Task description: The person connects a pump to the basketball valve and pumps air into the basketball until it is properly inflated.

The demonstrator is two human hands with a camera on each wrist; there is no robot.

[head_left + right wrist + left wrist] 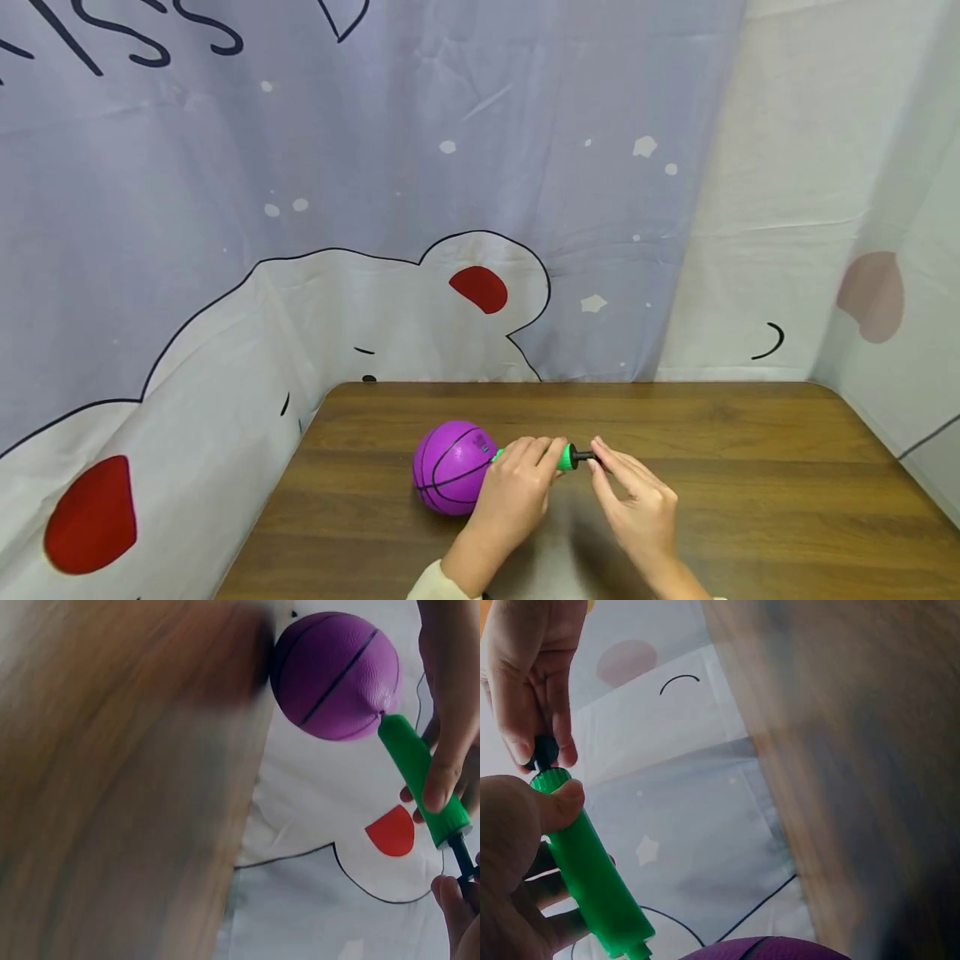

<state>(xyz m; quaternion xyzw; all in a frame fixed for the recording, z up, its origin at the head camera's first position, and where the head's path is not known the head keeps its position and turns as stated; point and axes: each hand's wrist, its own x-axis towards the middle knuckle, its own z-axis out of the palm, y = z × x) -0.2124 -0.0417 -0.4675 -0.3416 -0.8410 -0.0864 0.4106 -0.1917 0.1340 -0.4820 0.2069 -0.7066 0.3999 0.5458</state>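
A purple ball with black lines (450,483) sits on the wooden table, left of both hands. My left hand (517,479) grips the green barrel of a small hand pump (421,776), thumb along one side and fingers round the other. The pump's narrow tip meets the ball, whose skin puckers there in the right wrist view. With fingertips and thumb, my right hand (633,500) pinches the black handle (544,752) at the pump's other end. A short length of dark rod shows between handle and barrel.
The brown wooden table (787,500) reaches back to a hanging cloth (600,208) printed with white bear shapes and stars. More pale cloth (885,400) hangs along the right side.
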